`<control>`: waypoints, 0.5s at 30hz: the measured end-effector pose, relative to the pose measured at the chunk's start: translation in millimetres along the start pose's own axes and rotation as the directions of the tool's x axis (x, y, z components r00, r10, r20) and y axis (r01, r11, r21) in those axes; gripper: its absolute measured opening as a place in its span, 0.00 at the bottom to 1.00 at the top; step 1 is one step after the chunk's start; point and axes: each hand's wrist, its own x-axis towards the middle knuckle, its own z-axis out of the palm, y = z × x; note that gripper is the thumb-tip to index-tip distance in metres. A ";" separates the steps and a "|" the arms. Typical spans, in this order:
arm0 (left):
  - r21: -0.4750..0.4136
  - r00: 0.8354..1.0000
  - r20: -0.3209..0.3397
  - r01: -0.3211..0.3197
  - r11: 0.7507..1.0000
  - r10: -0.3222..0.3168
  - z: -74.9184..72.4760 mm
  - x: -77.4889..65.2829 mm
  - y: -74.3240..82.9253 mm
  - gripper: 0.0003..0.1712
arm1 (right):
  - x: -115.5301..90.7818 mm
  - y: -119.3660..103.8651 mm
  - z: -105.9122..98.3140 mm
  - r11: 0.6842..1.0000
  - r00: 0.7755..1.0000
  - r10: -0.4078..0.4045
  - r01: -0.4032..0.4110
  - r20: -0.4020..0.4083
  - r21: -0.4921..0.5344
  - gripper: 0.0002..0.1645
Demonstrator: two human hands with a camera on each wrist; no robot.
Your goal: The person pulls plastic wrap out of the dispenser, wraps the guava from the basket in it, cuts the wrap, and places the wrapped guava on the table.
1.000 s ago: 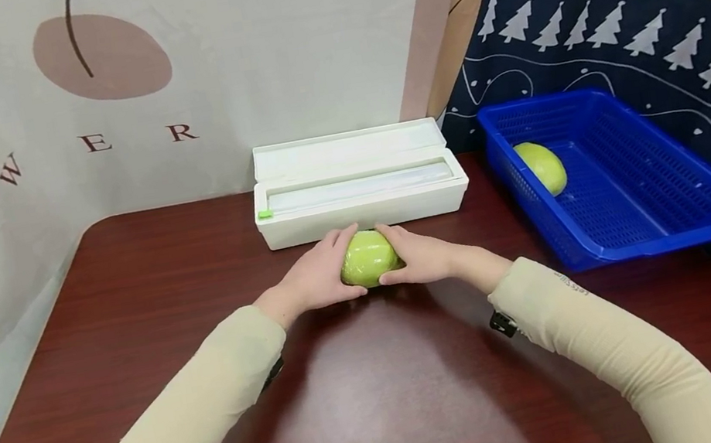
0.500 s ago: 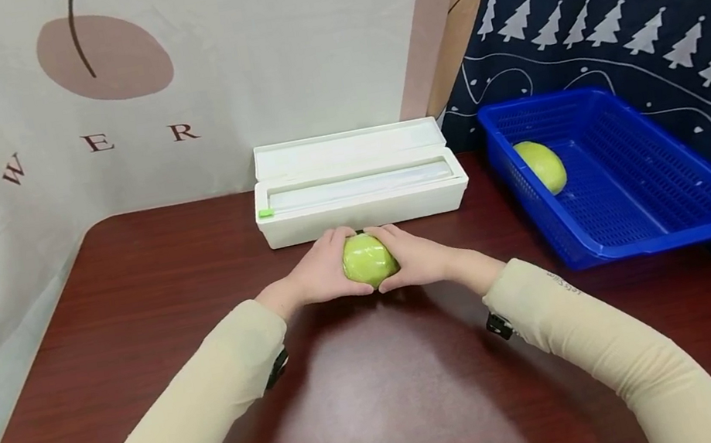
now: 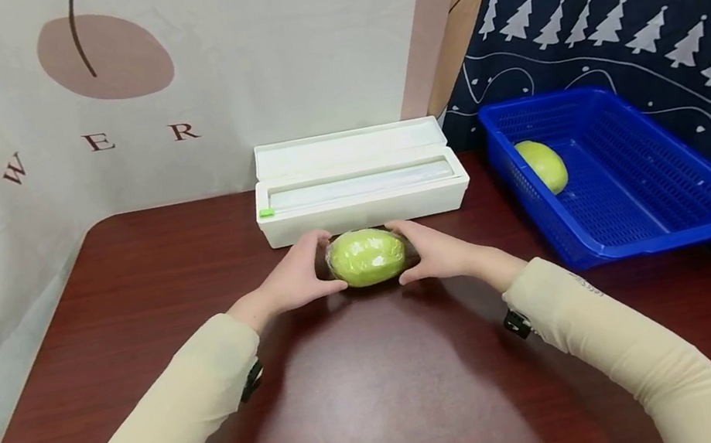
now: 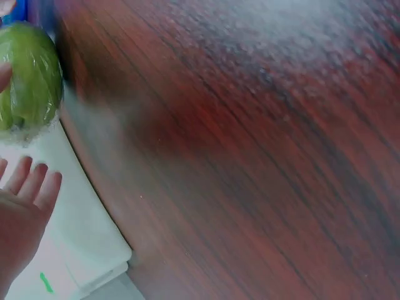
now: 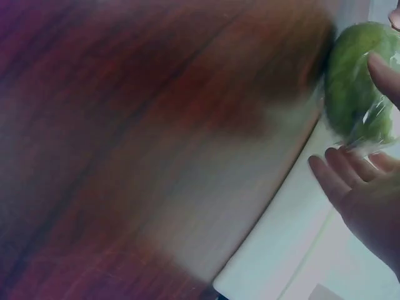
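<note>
We see a green fruit (image 3: 367, 257), wrapped in clear film (image 5: 375, 115), lying lengthwise on the dark red-brown worktop (image 3: 386, 404), between two bare hands and just in front of a long white box (image 3: 364, 214). The left hand (image 3: 290, 275) is at the fruit's left end, released, its thumb spread from its fingers; in the left wrist view we see those fingers extended, with a gap between their tips and the fruit. The right hand (image 3: 434, 249) is at the other end, also released, thumb and fingers apart; in the right wrist view its fingertips come so near the film that we cannot tell whether they touch it. The long white box has its lid (image 3: 350, 148) raised at the back, a pale strip (image 3: 360, 185) in its recess and a small green piece (image 3: 266, 213) at its front left corner. To the right we find a blue basket (image 3: 676, 237) with perforated walls, and inside it, against the left wall, a second green fruit (image 3: 544, 166). Behind the long white box hangs a pale cloth (image 3: 299, 51) printed with letters, and beside the basket a dark blue cloth (image 3: 689, 107) with white trees. We also see cream sleeves (image 3: 169, 417) on both arms
</note>
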 end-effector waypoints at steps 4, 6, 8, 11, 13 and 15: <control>-0.077 1.000 -0.010 -0.018 0.997 0.017 -0.2 1.5 -0.7 0.35 | -0.8 2.7 0.9 1.000 0.999 -0.005 0.005 -0.053 0.012 0.39; -0.106 1.000 -0.009 -0.007 0.994 0.006 1.0 3.1 0.1 0.33 | 0.1 4.8 1.2 0.998 0.998 0.030 -0.027 -0.058 0.063 0.37; -0.139 1.000 -0.001 0.031 0.990 -0.031 1.7 4.1 1.3 0.32 | 1.4 7.9 1.1 0.985 0.994 0.093 -0.084 -0.052 0.150 0.37; -0.179 0.993 0.032 0.115 0.977 -0.111 1.9 4.7 2.7 0.30 | 2.6 12.2 0.1 0.941 0.980 0.195 -0.178 -0.031 0.287 0.35; -0.192 0.985 0.058 0.169 0.967 -0.161 1.1 4.9 3.5 0.29 | 2.9 14.1 -0.5 0.916 0.974 0.226 -0.208 -0.013 0.343 0.32; -0.191 0.977 0.078 0.210 0.959 -0.198 0.2 5.5 3.9 0.29 | 2.4 14.8 -1.3 0.903 0.973 0.231 -0.217 0.007 0.371 0.30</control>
